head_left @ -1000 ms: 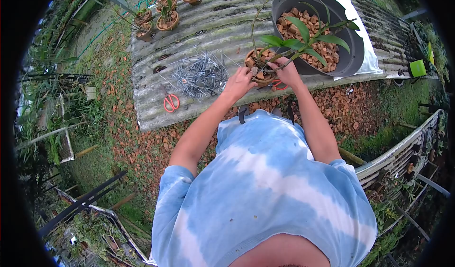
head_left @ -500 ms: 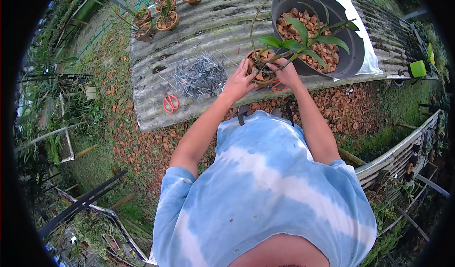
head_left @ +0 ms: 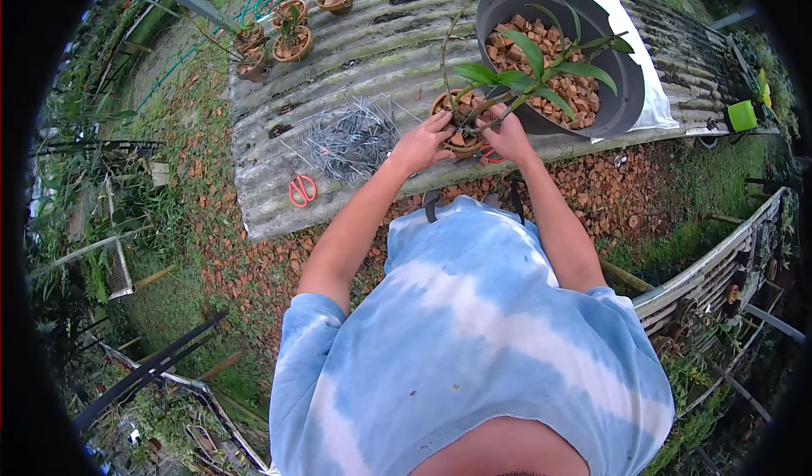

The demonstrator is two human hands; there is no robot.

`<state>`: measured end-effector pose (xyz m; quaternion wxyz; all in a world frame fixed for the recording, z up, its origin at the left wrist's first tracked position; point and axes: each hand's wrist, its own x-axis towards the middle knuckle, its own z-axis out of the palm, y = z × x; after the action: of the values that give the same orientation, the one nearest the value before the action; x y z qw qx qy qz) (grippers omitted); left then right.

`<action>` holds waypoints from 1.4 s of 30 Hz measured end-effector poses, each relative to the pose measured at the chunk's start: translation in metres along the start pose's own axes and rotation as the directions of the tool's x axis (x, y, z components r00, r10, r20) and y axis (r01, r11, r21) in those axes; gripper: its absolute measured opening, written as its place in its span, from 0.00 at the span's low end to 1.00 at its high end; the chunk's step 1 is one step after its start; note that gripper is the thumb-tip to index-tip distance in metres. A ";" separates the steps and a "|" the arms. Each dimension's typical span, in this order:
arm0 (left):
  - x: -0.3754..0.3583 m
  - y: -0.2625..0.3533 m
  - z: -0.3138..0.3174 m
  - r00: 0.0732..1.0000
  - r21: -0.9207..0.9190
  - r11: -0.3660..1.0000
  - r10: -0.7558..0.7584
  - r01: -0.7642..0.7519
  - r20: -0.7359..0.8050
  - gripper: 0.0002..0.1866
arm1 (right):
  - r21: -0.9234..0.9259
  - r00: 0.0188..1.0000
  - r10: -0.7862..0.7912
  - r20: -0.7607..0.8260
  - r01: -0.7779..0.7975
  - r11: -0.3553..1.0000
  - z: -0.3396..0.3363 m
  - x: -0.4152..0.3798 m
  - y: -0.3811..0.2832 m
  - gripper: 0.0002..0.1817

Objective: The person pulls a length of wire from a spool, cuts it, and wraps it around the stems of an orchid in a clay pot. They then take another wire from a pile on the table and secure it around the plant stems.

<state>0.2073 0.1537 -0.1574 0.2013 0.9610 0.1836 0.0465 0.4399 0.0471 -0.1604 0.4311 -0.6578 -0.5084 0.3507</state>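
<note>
A small clay pot (head_left: 463,149) with brick chunks and a leafy orchid (head_left: 516,79) stands near the front edge of the corrugated table. My left hand (head_left: 425,142) is closed on the pot's left side, its fingertips at the rim. At the right rim, my right hand (head_left: 506,135) has its fingers pressed together around the plant's base; the exact thing pinched is too small to tell. The plant's stems lean over a big dark tub (head_left: 630,95) of brick pieces (head_left: 579,95). Partly behind the pot and right hand lie red-handled scissors (head_left: 493,155).
Left of the pot lies a heap of metal wires (head_left: 351,138), with red scissors (head_left: 302,190) beside it. Several potted plants (head_left: 293,45) stand at the table's back left. A white sack (head_left: 651,95) lies under the tub. A green container (head_left: 742,116) is at the right.
The view has shifted slightly. My left hand has slid a little along the pot's rim, and my right hand's fingers have moved slightly at the plant's base.
</note>
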 end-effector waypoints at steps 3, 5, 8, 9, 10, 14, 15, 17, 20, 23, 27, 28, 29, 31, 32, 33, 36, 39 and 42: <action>-0.003 -0.002 0.002 1.000 -0.034 0.999 -0.013 0.012 -0.022 0.33 | -0.419 0.981 -0.169 -0.093 0.115 0.901 0.006 -0.013 0.012 0.33; -0.002 -0.001 0.002 0.999 -0.054 0.998 -0.025 0.024 -0.024 0.33 | -0.460 0.979 -0.195 -0.066 0.143 0.877 0.017 -0.015 0.034 0.35; -0.004 -0.003 0.003 0.999 -0.054 0.998 -0.017 0.015 -0.038 0.33 | -0.373 0.990 -0.138 -0.030 0.117 0.920 0.025 -0.018 0.036 0.35; -0.005 -0.005 0.005 0.998 -0.045 0.999 -0.007 0.004 -0.058 0.32 | -0.321 0.994 -0.105 -0.015 0.095 0.942 0.026 -0.017 0.036 0.35; -0.007 -0.008 0.007 0.997 -0.037 0.999 0.002 -0.005 -0.077 0.32 | -0.393 0.990 -0.142 -0.005 0.128 0.910 0.025 -0.015 0.035 0.35; -0.011 -0.011 0.007 0.997 -0.086 0.996 -0.019 0.013 -0.072 0.32 | -0.541 0.957 -0.289 0.026 0.256 0.801 0.031 -0.016 0.038 0.32; -0.010 -0.008 0.005 0.998 -0.091 0.995 -0.036 0.030 -0.060 0.32 | -0.547 0.944 -0.330 0.027 0.290 0.785 0.033 -0.016 0.035 0.31; -0.009 -0.003 0.001 0.997 -0.096 0.994 -0.049 0.044 -0.052 0.31 | -0.593 0.961 -0.272 0.055 0.250 0.765 0.030 -0.018 0.030 0.30; -0.006 -0.002 0.000 0.997 -0.103 0.994 -0.041 0.035 -0.059 0.31 | -0.580 0.959 -0.276 0.059 0.258 0.773 0.027 -0.016 0.033 0.28; -0.006 -0.002 0.002 0.997 -0.131 0.990 -0.060 0.053 -0.046 0.31 | -0.532 0.954 -0.298 0.036 0.271 0.802 0.025 -0.017 0.032 0.27; -0.003 -0.002 0.002 0.998 -0.137 0.990 -0.051 0.045 -0.040 0.32 | -0.358 0.985 -0.159 -0.065 0.126 0.925 0.025 -0.021 0.026 0.29; -0.003 -0.002 0.003 0.998 -0.135 0.990 -0.049 0.043 -0.041 0.32 | -0.301 0.989 -0.127 -0.071 0.100 0.948 0.024 -0.020 0.025 0.31; -0.003 -0.003 0.003 0.998 -0.142 0.989 -0.054 0.048 -0.044 0.32 | -0.243 0.993 -0.095 -0.076 0.074 0.967 0.022 -0.019 0.023 0.33; -0.003 -0.004 0.006 0.997 -0.160 0.986 -0.060 0.052 -0.046 0.32 | -0.173 0.998 -0.026 -0.065 0.014 0.985 0.014 -0.019 0.018 0.37; -0.003 -0.004 0.007 0.997 -0.155 0.987 -0.057 0.050 -0.046 0.32 | -0.160 0.999 0.007 -0.050 -0.015 0.987 0.009 -0.017 0.015 0.39; -0.004 -0.005 0.008 0.997 -0.147 0.988 -0.056 0.048 -0.048 0.32 | -0.184 0.998 -0.022 -0.062 0.010 0.983 0.008 -0.014 0.015 0.41; -0.003 -0.008 0.011 0.997 -0.137 0.990 -0.045 0.037 -0.057 0.32 | -0.333 0.963 -0.233 -0.136 0.177 0.926 0.007 -0.007 0.012 0.46; -0.005 -0.007 0.009 0.997 -0.143 0.988 -0.061 0.053 -0.049 0.32 | -0.340 0.981 -0.164 0.107 0.191 0.921 -0.005 0.002 0.007 0.48; -0.005 -0.005 0.005 0.996 -0.153 0.986 -0.075 0.067 -0.041 0.32 | -0.413 0.932 -0.323 0.166 0.363 0.835 -0.006 0.007 0.018 0.46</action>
<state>0.2022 0.1540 -0.1643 0.2709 0.9345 0.2183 0.0756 0.4537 0.0503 -0.1745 0.3049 -0.6194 -0.7023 0.1738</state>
